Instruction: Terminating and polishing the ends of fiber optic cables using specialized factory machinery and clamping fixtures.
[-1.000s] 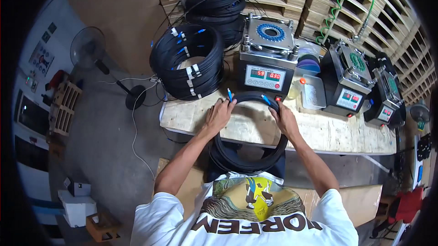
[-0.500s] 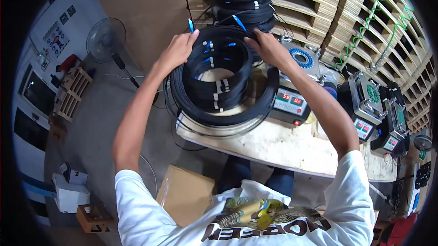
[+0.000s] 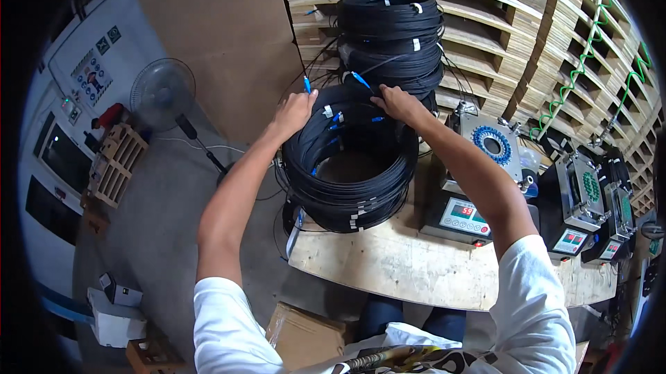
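Observation:
A stack of black cable coils (image 3: 350, 201) with white tags stands at the left end of the wooden table (image 3: 388, 263). My left hand (image 3: 295, 112) grips the far left rim of the top coil (image 3: 402, 166), its fingers closed beside a blue connector (image 3: 307, 84). At the far right rim, my right hand (image 3: 402, 105) is also closed on this coil, thumb on the inner side. Another blue connector (image 3: 360, 79) sticks up between the hands. More blue connectors show inside the ring. The fingers beneath the rim are partly hidden.
Behind stands a taller pile of black coils (image 3: 392, 41) against wooden pallets (image 3: 479, 34). To the right are a machine with a blue ring (image 3: 494, 144) and similar machines (image 3: 583, 194). A fan (image 3: 164, 93) stands left; a cardboard box (image 3: 305, 336) lies below the table.
The held coil, earlier tilted and spread wide around the stack's front, now lies lined up on top of it. Both hands still hold its far rim. The whole view has shifted.

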Tool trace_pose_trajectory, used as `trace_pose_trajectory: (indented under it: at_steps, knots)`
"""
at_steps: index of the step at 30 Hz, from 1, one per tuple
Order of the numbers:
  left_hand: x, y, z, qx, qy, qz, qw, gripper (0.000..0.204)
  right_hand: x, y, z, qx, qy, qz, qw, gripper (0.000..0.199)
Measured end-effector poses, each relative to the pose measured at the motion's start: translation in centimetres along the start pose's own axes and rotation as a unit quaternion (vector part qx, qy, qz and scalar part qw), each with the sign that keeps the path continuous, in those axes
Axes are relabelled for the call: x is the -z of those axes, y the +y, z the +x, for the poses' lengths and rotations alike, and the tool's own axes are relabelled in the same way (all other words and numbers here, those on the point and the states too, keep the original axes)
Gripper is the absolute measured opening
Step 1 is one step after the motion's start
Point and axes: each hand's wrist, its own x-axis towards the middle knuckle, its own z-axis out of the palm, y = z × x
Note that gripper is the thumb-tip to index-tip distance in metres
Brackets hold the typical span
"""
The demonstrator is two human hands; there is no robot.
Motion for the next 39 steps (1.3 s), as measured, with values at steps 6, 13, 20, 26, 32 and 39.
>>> trace_pose_trajectory:
  at_steps: [6, 13, 20, 26, 32, 39]
  knots:
    - [-0.2, 1.1, 0.2, -0.053, 0.052, 0.137, 0.988, 0.067, 0.3, 0.3, -0.3, 0.047, 0.045, -0.181, 0.981, 0.051]
    - [-0.8, -0.1, 1.6, 0.056, -0.105, -0.047, 0.992, 0.057, -2.4, 3.0, 1.6, -0.016, -0.001, 0.017, 1.0, 0.052]
    - [-0.6, 0.7, -0.1, -0.022, -0.064, -0.064, 0.996, 0.059, -2.8, 2.4, 1.0, -0.029, 0.015, 0.032, 0.999, 0.057]
    - [0.3, 0.7, -0.1, 0.011, -0.1, -0.043, 0.994, 0.072, -1.9, 1.3, 0.8, -0.046, -0.028, 0.002, 0.999, 0.077]
    - [0.0, 1.4, 0.5, 0.019, -0.115, -0.017, 0.993, 0.081, -2.4, 2.8, 1.5, -0.037, -0.013, 0.001, 0.999, 0.07]
    - [-0.1, -1.0, 1.3, 0.008, -0.132, -0.029, 0.991, 0.067, -2.3, 1.7, 2.0, -0.032, -0.038, 0.006, 0.999, 0.054]
